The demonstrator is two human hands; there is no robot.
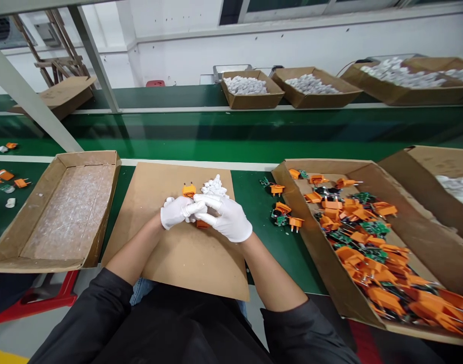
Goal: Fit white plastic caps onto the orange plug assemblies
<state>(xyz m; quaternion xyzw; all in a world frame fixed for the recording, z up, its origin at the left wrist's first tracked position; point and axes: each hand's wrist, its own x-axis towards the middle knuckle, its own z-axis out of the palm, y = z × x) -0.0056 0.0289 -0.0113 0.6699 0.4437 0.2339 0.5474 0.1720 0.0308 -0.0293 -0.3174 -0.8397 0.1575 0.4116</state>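
Observation:
My left hand (176, 211), in a white glove, is closed, and its fingertips meet those of my right hand (228, 217) over a brown cardboard sheet (186, 258). My gloved right hand is closed too, thumb and forefinger pinched together. Whatever lies between the fingertips is hidden by the gloves. Just beyond the left fingers is an orange two-pin plug (189, 190), pins pointing away; whether it touches the glove I cannot tell. Part of another orange piece (202, 224) shows below the right fingers. Behind the right hand sits a heap of small white parts (215, 187).
At right, a cardboard box (295, 217) holds many orange plugs with green circuit boards. Several plug pieces (282, 215) lie beside it on the green bench. A shallow carton (112, 172) stands at left. Boxes of white parts (250, 101) line the back shelf.

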